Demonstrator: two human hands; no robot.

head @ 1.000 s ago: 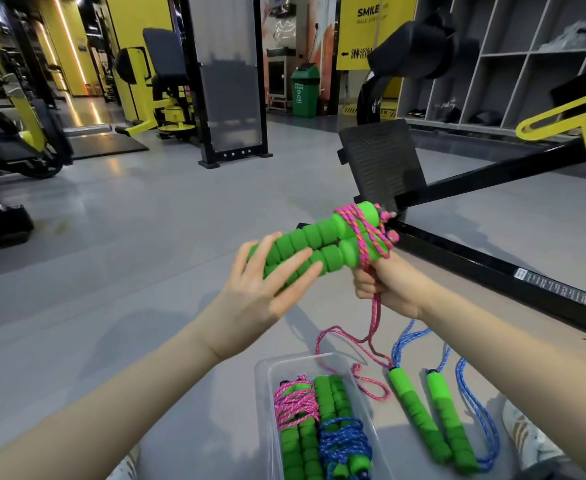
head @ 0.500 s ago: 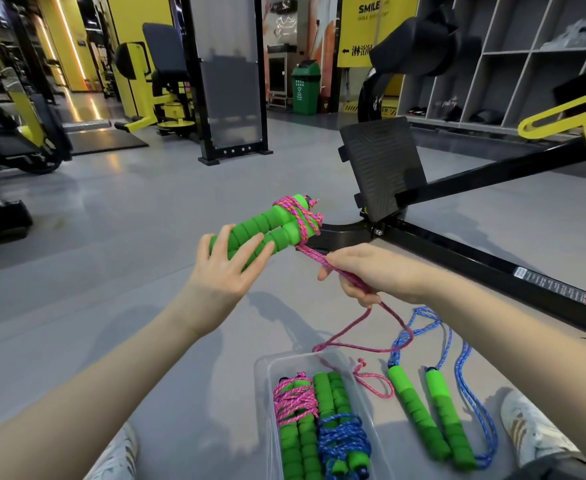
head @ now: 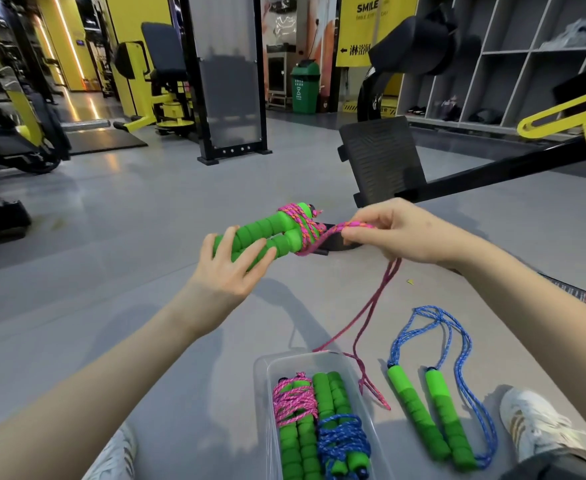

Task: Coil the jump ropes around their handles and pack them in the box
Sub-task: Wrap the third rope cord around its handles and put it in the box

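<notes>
**Holding arrangement.** I hold the two green handles point(head: 260, 230) side by side in my left hand point(head: 227, 271) at the centre of the frame, raised above the floor point(head: 146, 237). The fingers wrap over the near ends of both handles. I judge this clamps the pair into a single spool and leaves the far ends exposed for winding.

My right hand point(head: 400, 233), centre right, pinches the pink cord point(head: 300, 221) between thumb and fingertips, just beside the wrapped end. The cord runs taut from the wraps to the pinch. I judge this tension seats each turn firmly. Below the pinch, two strands hang slack to the floor and end beside the right wall of the clear box point(head: 262, 372).

**Appearance of the work item.** The handles are bright green ribbed foam. The cord is braided pink with orange flecks. A few crossing turns sit at the far ends only, so most of the cord remains unwound.

**Remaining items.** The box, lower centre, holds a pink-wrapped bundle point(head: 293, 400) and a blue-wrapped bundle point(head: 341, 438). A blue jump rope point(head: 419, 417) lies uncoiled on the floor at lower right, with its handles parallel.
</notes>
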